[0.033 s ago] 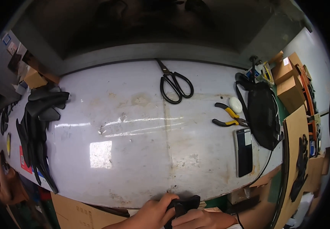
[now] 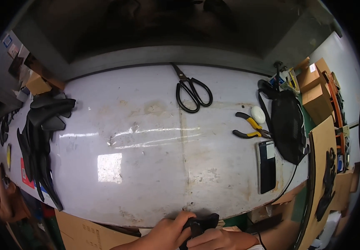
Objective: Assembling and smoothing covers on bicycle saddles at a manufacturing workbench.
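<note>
At the table's near edge, both my hands are closed on a black, flexible-looking piece (image 2: 207, 221). My left hand (image 2: 168, 230) grips its left side with the thumb on top. My right hand (image 2: 220, 239) holds it from the right, fingers curled over its lower part. Its kind cannot be made out, since my fingers hide most of it. On the far left of the table lies a pile of similar-looking black curved pieces (image 2: 40, 129). Large black-handled scissors (image 2: 190, 93) rest near the back edge, far from my hands.
On the right lie yellow-and-black pliers (image 2: 250, 127), a white oval object (image 2: 258, 114), a phone (image 2: 266, 166) and a black mesh bag (image 2: 287, 125). Cardboard boxes (image 2: 315, 93) stand beyond the right edge. A grey panel (image 2: 163, 56) borders the table's back. Another person's arm (image 2: 5, 202) shows at far left.
</note>
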Demonstrator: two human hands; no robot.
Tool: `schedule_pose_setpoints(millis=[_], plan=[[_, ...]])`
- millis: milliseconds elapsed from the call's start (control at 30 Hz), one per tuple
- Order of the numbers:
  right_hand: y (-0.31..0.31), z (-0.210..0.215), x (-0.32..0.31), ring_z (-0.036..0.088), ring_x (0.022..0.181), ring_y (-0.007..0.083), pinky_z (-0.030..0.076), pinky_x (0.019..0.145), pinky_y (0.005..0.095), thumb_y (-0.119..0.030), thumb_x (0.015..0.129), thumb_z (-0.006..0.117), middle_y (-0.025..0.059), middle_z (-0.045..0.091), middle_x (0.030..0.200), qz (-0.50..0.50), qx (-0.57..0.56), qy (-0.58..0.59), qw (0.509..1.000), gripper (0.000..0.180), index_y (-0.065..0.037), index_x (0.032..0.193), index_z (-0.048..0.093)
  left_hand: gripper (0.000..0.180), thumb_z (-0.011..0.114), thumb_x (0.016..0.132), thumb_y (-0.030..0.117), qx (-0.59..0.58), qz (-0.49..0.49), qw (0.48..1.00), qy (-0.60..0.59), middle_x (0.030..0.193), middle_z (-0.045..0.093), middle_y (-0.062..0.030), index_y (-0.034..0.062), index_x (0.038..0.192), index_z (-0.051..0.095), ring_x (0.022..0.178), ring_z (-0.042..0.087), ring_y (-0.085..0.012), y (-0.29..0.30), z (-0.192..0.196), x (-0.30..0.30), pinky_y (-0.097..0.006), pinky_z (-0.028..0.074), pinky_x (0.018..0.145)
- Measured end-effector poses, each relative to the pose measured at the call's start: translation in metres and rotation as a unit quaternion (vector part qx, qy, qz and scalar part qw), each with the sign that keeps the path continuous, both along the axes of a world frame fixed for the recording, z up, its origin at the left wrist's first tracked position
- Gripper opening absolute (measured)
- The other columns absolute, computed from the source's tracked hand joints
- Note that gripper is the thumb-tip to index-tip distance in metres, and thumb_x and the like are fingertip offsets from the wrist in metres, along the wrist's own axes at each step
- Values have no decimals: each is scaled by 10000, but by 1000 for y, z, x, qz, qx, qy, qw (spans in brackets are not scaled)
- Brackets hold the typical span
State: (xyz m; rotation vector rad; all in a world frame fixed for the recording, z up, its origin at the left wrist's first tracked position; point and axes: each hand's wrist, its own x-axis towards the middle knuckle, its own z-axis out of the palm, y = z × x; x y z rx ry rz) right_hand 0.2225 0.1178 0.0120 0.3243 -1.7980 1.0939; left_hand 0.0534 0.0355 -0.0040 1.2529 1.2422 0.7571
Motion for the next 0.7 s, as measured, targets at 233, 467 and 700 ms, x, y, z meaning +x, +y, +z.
schedule_pose_setpoints(millis=[233,467,700], plan=[[1,0,-8,664,685,296,583,671,430,-57,863,725,151,663,775,-2,-37,-58,998,93,15,828,679,376,596,951,44,2,-21,999,-45,976,647,-283,34,1311,486,880,637,-527,4,-4,-7,-524,521,736],[6,10,-15,661,679,288,603,694,437,-85,897,724,127,657,779,9,-28,-106,994,148,-3,802,645,343,568,991,54,-9,-32,999,-27,870,647,-264,30,1319,472,760,649,-508,0,0,-18,-509,504,644],[-11,-1,-1,652,621,276,604,655,439,-67,873,700,125,647,732,-46,-20,-31,998,91,-1,821,665,315,577,1011,88,-33,-32,996,-70,867,649,-254,27,1304,479,770,658,-501,3,-2,-12,-506,505,644]])
